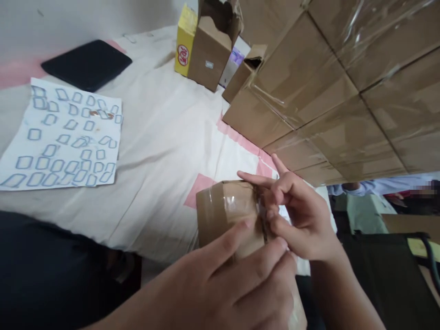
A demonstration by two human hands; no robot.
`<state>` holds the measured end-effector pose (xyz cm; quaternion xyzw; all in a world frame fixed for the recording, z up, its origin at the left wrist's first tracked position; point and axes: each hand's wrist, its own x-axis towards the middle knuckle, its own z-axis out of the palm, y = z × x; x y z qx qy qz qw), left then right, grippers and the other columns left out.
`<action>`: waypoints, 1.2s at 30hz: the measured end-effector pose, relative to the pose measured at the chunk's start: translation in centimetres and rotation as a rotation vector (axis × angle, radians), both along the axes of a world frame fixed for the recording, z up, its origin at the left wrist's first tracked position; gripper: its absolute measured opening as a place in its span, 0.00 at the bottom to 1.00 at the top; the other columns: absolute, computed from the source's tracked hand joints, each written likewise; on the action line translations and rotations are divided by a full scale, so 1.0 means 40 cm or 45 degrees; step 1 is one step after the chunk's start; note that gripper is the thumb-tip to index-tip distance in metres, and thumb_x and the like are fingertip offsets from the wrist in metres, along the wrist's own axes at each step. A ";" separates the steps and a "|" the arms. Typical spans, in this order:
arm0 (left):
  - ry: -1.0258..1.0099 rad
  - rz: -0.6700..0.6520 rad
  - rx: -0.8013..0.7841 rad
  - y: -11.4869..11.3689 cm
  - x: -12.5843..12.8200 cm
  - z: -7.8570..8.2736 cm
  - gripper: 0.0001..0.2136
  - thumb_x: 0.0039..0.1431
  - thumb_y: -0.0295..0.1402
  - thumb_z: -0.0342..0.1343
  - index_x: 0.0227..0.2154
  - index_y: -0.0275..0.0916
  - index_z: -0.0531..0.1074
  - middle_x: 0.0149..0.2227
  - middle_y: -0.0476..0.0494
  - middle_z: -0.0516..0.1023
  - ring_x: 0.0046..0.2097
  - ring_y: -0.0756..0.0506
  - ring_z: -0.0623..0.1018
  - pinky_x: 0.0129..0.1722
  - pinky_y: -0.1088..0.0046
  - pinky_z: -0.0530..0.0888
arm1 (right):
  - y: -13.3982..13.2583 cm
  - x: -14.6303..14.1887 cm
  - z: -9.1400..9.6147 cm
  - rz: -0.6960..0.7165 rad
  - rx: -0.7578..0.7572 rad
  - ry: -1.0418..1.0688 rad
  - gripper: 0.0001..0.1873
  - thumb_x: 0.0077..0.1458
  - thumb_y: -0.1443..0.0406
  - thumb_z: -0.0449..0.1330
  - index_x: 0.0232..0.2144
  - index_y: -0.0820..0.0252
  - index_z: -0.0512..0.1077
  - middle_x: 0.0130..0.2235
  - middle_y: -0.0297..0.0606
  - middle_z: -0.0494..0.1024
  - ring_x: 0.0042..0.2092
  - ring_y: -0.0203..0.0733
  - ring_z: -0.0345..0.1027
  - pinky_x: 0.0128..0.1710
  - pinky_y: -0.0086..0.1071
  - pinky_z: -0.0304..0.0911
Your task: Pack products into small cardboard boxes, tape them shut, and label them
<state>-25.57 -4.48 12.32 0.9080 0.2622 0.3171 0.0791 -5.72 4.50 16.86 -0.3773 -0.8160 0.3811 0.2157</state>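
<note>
Clasping small brown taped cardboard box [225, 215] in left hand [240, 284], pinching its edge with right hand [299, 220]; risks creasing tape [231, 201], pulling crooked.

On the cream and pink cloth [165, 137] lie a printed paper sheet [63, 137], a black pad [87, 64], a yellow box [185, 41] and brown boxes [309, 91].

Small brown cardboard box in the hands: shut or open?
Shut, as far as shows: clear tape wraps the small brown cardboard box, no flap lifted. The left hand grips it; right hand pinches its edge.
</note>
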 end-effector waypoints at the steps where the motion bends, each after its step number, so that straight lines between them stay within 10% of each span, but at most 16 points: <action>1: -0.018 0.060 0.001 -0.002 0.009 -0.011 0.15 0.69 0.36 0.49 0.56 0.49 0.71 0.64 0.51 0.71 0.68 0.42 0.64 0.66 0.59 0.68 | 0.008 -0.001 -0.001 0.016 0.052 -0.061 0.16 0.49 0.75 0.63 0.33 0.52 0.62 0.25 0.28 0.64 0.60 0.60 0.71 0.70 0.63 0.42; 7: -0.065 0.267 -0.073 -0.029 0.031 -0.065 0.19 0.67 0.42 0.51 0.56 0.40 0.71 0.63 0.37 0.71 0.68 0.33 0.65 0.66 0.52 0.64 | 0.032 -0.004 0.002 0.128 0.130 -0.244 0.18 0.49 0.76 0.63 0.35 0.52 0.61 0.28 0.29 0.66 0.61 0.60 0.69 0.73 0.61 0.28; 16: -0.018 0.197 -0.114 -0.016 0.010 -0.056 0.27 0.64 0.53 0.52 0.58 0.41 0.70 0.68 0.40 0.64 0.72 0.30 0.56 0.70 0.49 0.54 | 0.031 -0.014 0.027 0.153 0.006 -0.362 0.15 0.59 0.73 0.60 0.35 0.51 0.58 0.26 0.28 0.59 0.62 0.51 0.67 0.70 0.58 0.45; 27: -0.051 0.033 -0.186 0.035 -0.012 -0.038 0.31 0.53 0.60 0.61 0.49 0.40 0.74 0.55 0.40 0.75 0.61 0.31 0.70 0.70 0.51 0.52 | 0.033 -0.023 0.038 0.222 0.126 -0.654 0.09 0.63 0.67 0.58 0.35 0.52 0.58 0.34 0.34 0.69 0.53 0.51 0.67 0.54 0.50 0.59; 36: -0.006 0.070 -0.168 0.029 -0.013 -0.043 0.31 0.55 0.61 0.58 0.48 0.39 0.76 0.54 0.39 0.74 0.60 0.30 0.69 0.64 0.53 0.60 | 0.088 0.096 0.019 -0.356 0.265 -0.892 0.31 0.45 0.41 0.70 0.34 0.55 0.61 0.27 0.30 0.69 0.30 0.41 0.65 0.32 0.35 0.60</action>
